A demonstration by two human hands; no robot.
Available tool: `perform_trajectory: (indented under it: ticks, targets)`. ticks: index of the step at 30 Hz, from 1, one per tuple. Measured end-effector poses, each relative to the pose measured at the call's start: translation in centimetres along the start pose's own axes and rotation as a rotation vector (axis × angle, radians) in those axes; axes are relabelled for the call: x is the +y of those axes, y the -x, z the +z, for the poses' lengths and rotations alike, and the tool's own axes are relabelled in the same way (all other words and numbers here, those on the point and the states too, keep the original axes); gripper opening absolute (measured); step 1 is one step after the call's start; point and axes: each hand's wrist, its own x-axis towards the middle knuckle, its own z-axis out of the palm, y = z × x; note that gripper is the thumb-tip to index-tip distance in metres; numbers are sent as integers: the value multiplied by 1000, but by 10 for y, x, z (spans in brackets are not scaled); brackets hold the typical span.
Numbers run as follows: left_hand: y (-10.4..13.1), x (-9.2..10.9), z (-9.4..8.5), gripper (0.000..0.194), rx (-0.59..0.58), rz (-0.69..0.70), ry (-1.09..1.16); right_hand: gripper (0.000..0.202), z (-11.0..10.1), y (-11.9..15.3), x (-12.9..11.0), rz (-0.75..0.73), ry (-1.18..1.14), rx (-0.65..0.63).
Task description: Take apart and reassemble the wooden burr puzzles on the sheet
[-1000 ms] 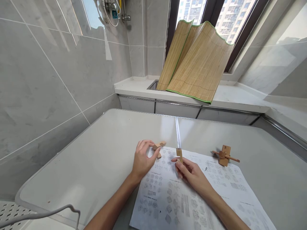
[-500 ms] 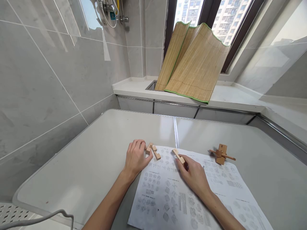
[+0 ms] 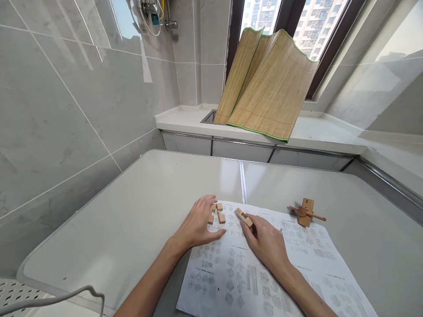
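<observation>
My left hand (image 3: 198,224) is spread open, its thumb apart from the fingers, curved around two notched wooden puzzle pieces on the paper. The nearer-to-palm piece (image 3: 210,218) is partly hidden by the fingers; beside it the other notched piece (image 3: 221,216) lies in the gap between fingers and thumb. My right hand (image 3: 264,233) pinches a third notched wooden puzzle piece (image 3: 239,214) by its near end, low over the printed sheet (image 3: 224,259). Farther right, a partly assembled wooden puzzle (image 3: 306,213) marked "2" rests at the sheet's upper edge, with a thin bar sticking out both sides.
A pale folding table (image 3: 125,211) with a centre seam lies under everything. Behind it runs a white counter (image 3: 185,119), where a folded bamboo mat (image 3: 271,88) leans against the window. A grey cable (image 3: 66,294) crosses the lower left corner.
My left hand has let go of one puzzle piece, which now lies beside the other, and has opened and shifted right around them. My right hand still holds its piece, turned slightly.
</observation>
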Motion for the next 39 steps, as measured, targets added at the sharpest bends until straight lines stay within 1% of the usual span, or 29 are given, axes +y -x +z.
perform_trajectory:
  ticks: [2, 5, 7, 9, 15, 22, 25, 29, 35, 36, 39]
  targets:
    - [0, 1, 4, 72, -20, -11, 54, 34, 1, 0, -1, -40, 19, 11]
    - [0, 3, 8, 62, -23, -21, 98, 34, 1, 0, -2, -96, 19, 13]
    - [-1, 4, 9, 60, -28, -11, 108, 35, 1, 1, -3, -128, -1, 1]
    - [-2, 5, 9, 61, -30, -3, 111, 36, 1, 1, -4, -158, -34, -18]
    - [-4, 6, 9, 73, -53, 18, 132, 38, 0, 2, -7, -250, -120, -75]
    - [-4, 6, 9, 72, -78, 32, 178, 36, -3, 1, -9, -321, -247, -124]
    - [-4, 5, 10, 73, -76, 18, 168, 36, -6, 1, -12, -330, -297, -161]
    - [-4, 5, 11, 70, -61, -4, 166, 35, -8, 2, -14, -301, -344, -216]
    - [-6, 11, 8, 49, -40, 27, 134, 42, -10, 3, -16, -273, -406, -264]
    - [-6, 12, 8, 49, -37, 35, 120, 44, -10, 3, -17, -271, -414, -274]
    - [-6, 13, 7, 58, -52, 41, 74, 47, -12, 2, -22, -282, -431, -303]
